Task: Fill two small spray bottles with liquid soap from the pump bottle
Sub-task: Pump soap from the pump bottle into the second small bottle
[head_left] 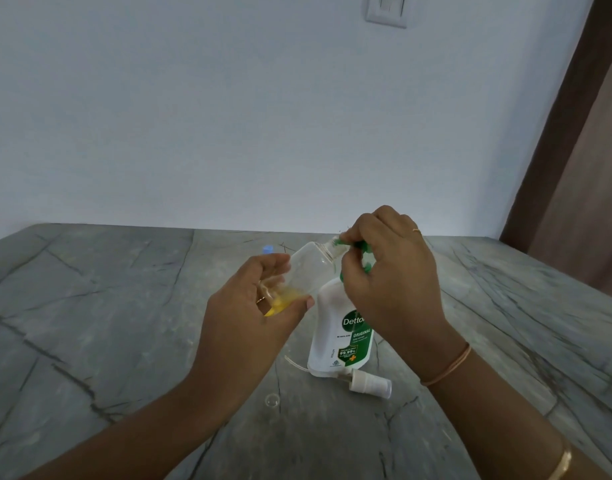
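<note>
From the head view, the left hand [249, 306] is wrapped round the base of a small clear plastic spray bottle [308, 268]. The bottle is lifted off the grey veined stone table [124, 306] and tilted, with its open neck pointing up towards the green pump head [361, 244]. The right hand [387, 271] has its fingers curled over that pump head, on top of the white pump bottle [342, 334] with the green label, which stands on the table just beside the left hand. The danger is the small target. If the nozzle sits a touch off that narrow neck, a press sends soap down the outside and over the fingers, and a wet grip could let the tilted bottle slip. A hard press could also rock the pump bottle, since nothing steadies its base. The spray bottle is see-through and mostly empty, with a shallow pool of yellow soap [280, 303] low in the base, so there is plenty left to fill. Its white spray cap [370, 381], dip tube attached, lies on the table touching the foot of the pump bottle. A blue-topped item [267, 249] peeks out behind the left hand. It may be the second bottle, but it is too hidden to say.
</note>
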Action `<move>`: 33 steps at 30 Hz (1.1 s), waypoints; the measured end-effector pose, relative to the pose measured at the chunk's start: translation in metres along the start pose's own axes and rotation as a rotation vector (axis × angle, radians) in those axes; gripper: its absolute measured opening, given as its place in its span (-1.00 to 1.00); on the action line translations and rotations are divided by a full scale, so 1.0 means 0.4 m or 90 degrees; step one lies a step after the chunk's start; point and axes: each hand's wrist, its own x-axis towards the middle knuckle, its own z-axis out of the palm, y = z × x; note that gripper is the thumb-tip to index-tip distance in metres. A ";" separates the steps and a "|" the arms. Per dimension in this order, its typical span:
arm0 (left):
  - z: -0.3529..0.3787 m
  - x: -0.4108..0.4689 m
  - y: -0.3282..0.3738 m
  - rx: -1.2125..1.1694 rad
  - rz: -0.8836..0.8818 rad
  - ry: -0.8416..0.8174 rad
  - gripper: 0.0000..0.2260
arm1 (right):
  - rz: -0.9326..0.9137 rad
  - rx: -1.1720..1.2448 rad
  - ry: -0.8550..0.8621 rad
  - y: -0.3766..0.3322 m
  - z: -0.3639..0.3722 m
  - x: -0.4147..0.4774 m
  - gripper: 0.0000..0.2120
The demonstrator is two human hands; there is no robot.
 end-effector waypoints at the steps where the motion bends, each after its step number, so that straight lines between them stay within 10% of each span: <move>1: 0.000 0.000 0.000 -0.004 0.000 0.003 -0.59 | -0.001 0.007 -0.006 0.000 -0.005 0.006 -0.91; 33: 0.003 -0.005 -0.002 0.022 -0.022 -0.001 -0.57 | 0.014 0.013 0.043 0.004 0.029 -0.015 -0.90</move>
